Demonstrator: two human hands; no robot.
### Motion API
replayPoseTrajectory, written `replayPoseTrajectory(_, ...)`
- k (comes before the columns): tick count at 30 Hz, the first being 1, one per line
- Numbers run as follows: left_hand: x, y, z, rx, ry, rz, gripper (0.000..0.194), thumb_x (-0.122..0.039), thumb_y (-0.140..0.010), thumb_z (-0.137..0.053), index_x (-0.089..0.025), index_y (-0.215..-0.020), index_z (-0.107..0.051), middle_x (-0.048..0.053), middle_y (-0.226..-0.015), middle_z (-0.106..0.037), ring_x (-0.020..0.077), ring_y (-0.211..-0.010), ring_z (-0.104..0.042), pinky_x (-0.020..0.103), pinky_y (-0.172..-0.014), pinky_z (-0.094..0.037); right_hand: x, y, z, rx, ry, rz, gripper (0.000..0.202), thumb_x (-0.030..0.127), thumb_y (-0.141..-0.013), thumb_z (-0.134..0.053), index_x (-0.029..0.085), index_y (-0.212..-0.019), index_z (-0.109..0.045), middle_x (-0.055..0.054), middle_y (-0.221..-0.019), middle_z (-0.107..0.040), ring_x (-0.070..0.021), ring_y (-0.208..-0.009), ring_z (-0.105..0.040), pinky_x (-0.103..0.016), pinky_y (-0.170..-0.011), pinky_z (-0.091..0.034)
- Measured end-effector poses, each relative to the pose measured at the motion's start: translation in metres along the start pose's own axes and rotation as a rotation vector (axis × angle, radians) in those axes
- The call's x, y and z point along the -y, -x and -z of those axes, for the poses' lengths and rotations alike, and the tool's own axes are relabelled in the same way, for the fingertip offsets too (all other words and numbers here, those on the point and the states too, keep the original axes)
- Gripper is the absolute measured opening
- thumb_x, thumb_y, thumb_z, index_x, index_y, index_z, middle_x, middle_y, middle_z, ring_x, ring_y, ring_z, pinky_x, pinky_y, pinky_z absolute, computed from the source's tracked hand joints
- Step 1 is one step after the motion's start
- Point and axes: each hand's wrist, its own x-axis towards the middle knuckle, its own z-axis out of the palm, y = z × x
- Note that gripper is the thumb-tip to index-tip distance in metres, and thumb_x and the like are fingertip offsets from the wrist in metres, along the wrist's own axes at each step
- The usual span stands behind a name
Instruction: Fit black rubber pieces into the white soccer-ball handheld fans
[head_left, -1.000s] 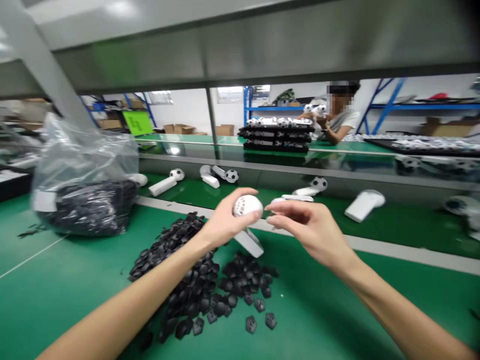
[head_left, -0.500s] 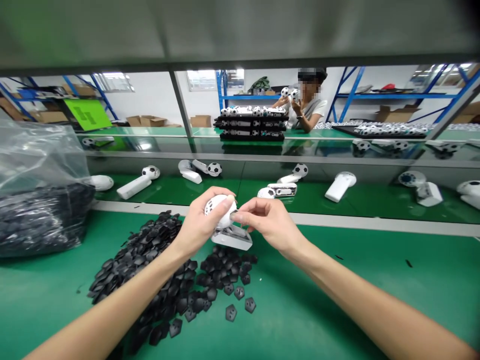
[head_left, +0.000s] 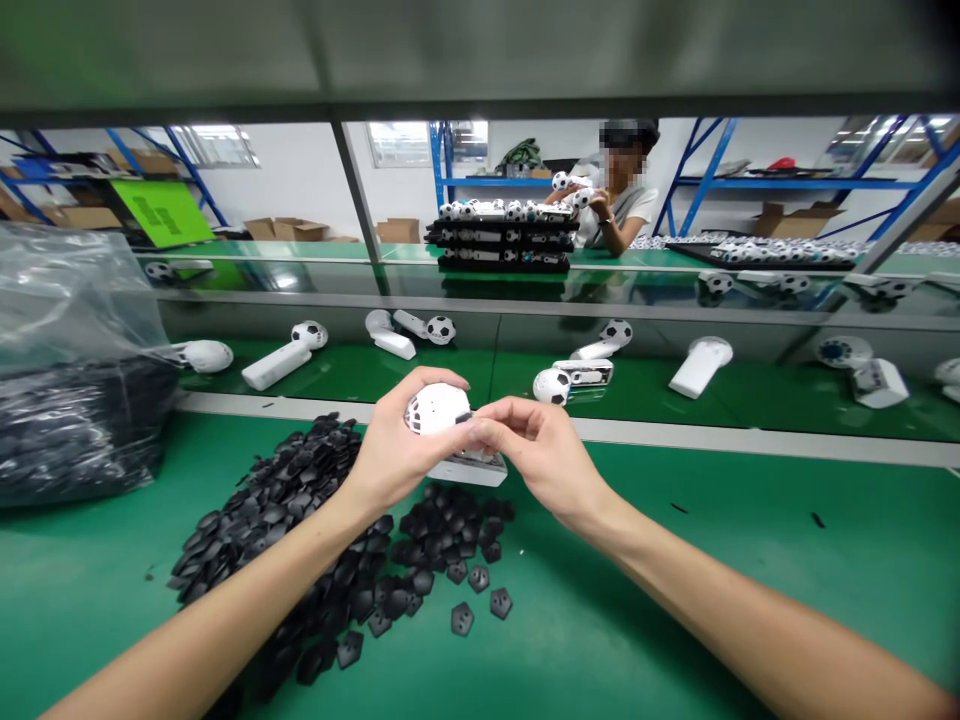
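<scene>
White ball head (head_left: 439, 402): snug in the curled left hand (head_left: 394, 432), its white handle (head_left: 472, 470) just below the thumb.
Right hand (head_left: 544, 455): pinched narrow, apparently on a dark panel (head_left: 463, 417).
Ball's edge: panel-fitting here, I'd judge; next move calls for steady left grip, square push.
Black pentagon panels (head_left: 277, 515): heaped loose, below the left hand.
Clear plastic bag (head_left: 90, 300): well left of it, bulging with dark pieces.
Black trays (head_left: 435, 240): stacked far beyond both hands, football-headed units (head_left: 487, 211) aboard.

Bright, diffuse light on green workbench (head_left: 810, 485); soft shadow below right forearm (head_left: 735, 600), toward near edge. Glare: glossy ledge (head_left: 285, 282) beyond far edge; sheen on plastic bag (head_left: 75, 290). Overhead panel (head_left: 480, 60) dim, smeared. Picture's top right corner darkened.
</scene>
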Motion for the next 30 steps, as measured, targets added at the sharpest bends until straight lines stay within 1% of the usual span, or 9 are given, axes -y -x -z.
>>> replayPoseTrajectory(8, -0.004, 0.002, 0.000, 0.016, -0.026, -0.018, 0.044, -0.046, -0.067, -0.095, -0.020, -0.095, -0.074, 0.005, -0.089, -0.074, 0.0168, -0.071, -0.065, 0.023, -0.058, -0.052, -0.009, 0.008, -0.008, -0.078, 0.011, 0.050, 0.042, 0.059, -0.076, -0.090, 0.020, -0.083, -0.078, -0.003, -0.083, -0.078, -0.0179, -0.078, -0.071, -0.032, -0.078, -0.060)
replayPoseTrajectory(11, -0.005, 0.002, 0.001, 0.015, -0.024, -0.019, 0.043, -0.046, -0.068, -0.095, -0.019, -0.094, -0.074, 0.005, -0.092, -0.074, 0.0179, -0.074, -0.067, 0.024, -0.062, -0.054, -0.009, 0.011, -0.009, -0.039, 0.038, 0.044, 0.037, 0.056, -0.082, -0.086, 0.021, -0.084, -0.077, -0.004, -0.085, -0.078, -0.0191, -0.081, -0.071, -0.034, -0.081, -0.059)
replayPoseTrajectory(14, -0.003, 0.001, 0.003, 0.025, -0.021, -0.013, 0.043, -0.047, -0.068, -0.093, -0.019, -0.094, -0.073, 0.006, -0.091, -0.075, 0.0186, -0.072, -0.067, 0.025, -0.060, -0.054, -0.006, 0.011, -0.005, 0.041, 0.104, 0.068, 0.025, 0.046, -0.092, -0.077, 0.022, -0.088, -0.079, -0.003, -0.090, -0.079, -0.0195, -0.087, -0.073, -0.034, -0.087, -0.059)
replayPoseTrajectory(17, 0.000, -0.001, 0.006, 0.009, -0.017, -0.008, 0.041, -0.047, -0.069, -0.092, -0.020, -0.093, -0.072, 0.007, -0.091, -0.075, 0.0196, -0.074, -0.068, 0.026, -0.061, -0.055, 0.002, 0.006, 0.005, 0.152, 0.186, 0.084, 0.021, 0.038, -0.097, -0.069, 0.022, -0.097, -0.081, -0.004, -0.096, -0.082, -0.0209, -0.095, -0.076, -0.037, -0.093, -0.059)
replayPoseTrajectory(19, 0.002, -0.002, 0.007, -0.010, -0.017, -0.006, 0.039, -0.045, -0.070, -0.091, -0.020, -0.093, -0.072, 0.007, -0.093, -0.075, 0.0195, -0.076, -0.068, 0.026, -0.063, -0.055, 0.010, 0.001, 0.015, 0.144, 0.258, 0.062, 0.020, 0.033, -0.097, -0.066, 0.021, -0.103, -0.081, -0.005, -0.102, -0.083, -0.0218, -0.097, -0.078, -0.037, -0.093, -0.059)
replayPoseTrajectory(21, 0.002, -0.002, 0.007, -0.006, -0.014, -0.001, 0.037, -0.043, -0.072, -0.091, -0.020, -0.093, -0.072, 0.006, -0.094, -0.075, 0.0186, -0.075, -0.068, 0.025, -0.062, -0.054, 0.019, -0.001, 0.025, 0.104, 0.395, 0.004, 0.018, 0.026, -0.097, -0.065, 0.021, -0.102, -0.082, -0.006, -0.104, -0.084, -0.0222, -0.095, -0.078, -0.036, -0.088, -0.059)
replayPoseTrajectory(23, 0.002, -0.002, 0.006, 0.011, -0.012, -0.001, 0.035, -0.041, -0.073, -0.091, -0.020, -0.094, -0.072, 0.006, -0.093, -0.075, 0.0180, -0.074, -0.067, 0.025, -0.062, -0.054, 0.028, 0.001, 0.033, 0.113, 0.582, -0.078, 0.018, 0.023, -0.097, -0.065, 0.021, -0.094, -0.083, -0.005, -0.097, -0.084, -0.0222, -0.087, -0.078, -0.034, -0.079, -0.057)
replayPoseTrajectory(27, 0.004, -0.003, 0.006, 0.035, -0.022, 0.004, 0.036, -0.043, -0.076, -0.090, -0.019, -0.097, -0.073, 0.006, -0.096, -0.075, 0.0173, -0.074, -0.067, 0.025, -0.065, -0.055, 0.031, 0.014, 0.039, 0.241, 1.028, -0.162, 0.016, 0.022, -0.096, -0.070, 0.021, -0.088, -0.084, -0.004, -0.084, -0.082, -0.0228, -0.073, -0.074, -0.033, -0.065, -0.048)
replayPoseTrajectory(30, 0.006, -0.003, 0.007, 0.041, 0.008, 0.026, 0.042, -0.043, -0.075, -0.091, -0.019, -0.105, -0.073, 0.006, -0.100, -0.075, 0.0188, -0.078, -0.069, 0.026, -0.067, -0.057, 0.022, 0.023, 0.038, 0.339, 1.283, -0.136, 0.007, 0.022, -0.094, -0.079, 0.022, -0.097, -0.085, -0.006, -0.092, -0.083, -0.0258, -0.083, -0.076, -0.033, -0.068, -0.046)
